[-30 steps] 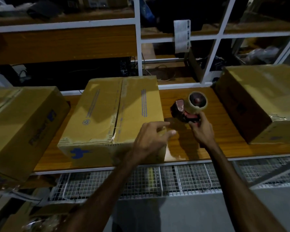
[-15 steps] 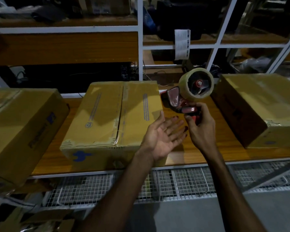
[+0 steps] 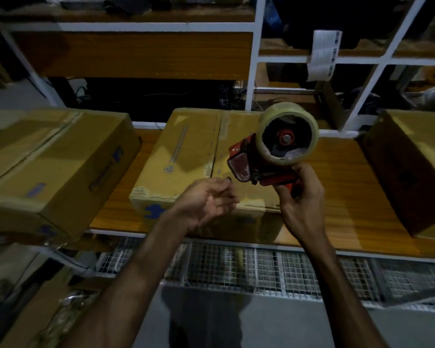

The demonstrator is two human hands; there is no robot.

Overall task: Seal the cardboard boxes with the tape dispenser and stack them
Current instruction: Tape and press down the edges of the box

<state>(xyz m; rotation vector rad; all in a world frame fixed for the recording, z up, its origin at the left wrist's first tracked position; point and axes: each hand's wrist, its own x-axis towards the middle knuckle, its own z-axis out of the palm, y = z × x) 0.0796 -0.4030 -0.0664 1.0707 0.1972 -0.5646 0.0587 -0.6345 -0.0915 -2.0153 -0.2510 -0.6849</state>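
Note:
My right hand [image 3: 302, 194] grips the handle of a red tape dispenser [image 3: 266, 162] with a roll of clear tape, held up above the middle cardboard box [image 3: 186, 156]. That box lies on the wooden shelf [image 3: 342, 187] with its flaps closed along a centre seam. My left hand [image 3: 209, 199] hovers palm up just left of the dispenser's front, over the box's near edge, fingers loosely curled and holding nothing. A second cardboard box [image 3: 53, 167] sits at the left and a third [image 3: 417, 169] at the right of the shelf.
White metal uprights [image 3: 254, 59] and wooden shelf boards rise behind the boxes. A paper label [image 3: 323, 55] hangs from an upper rail. A wire mesh rack [image 3: 261, 270] runs below the shelf's front edge. Flattened cardboard [image 3: 38, 312] lies at the lower left.
My right hand has lifted the tape dispenser off the shelf and raised it above the middle box. My left hand turned palm up, then curled its fingers near the dispenser's front.

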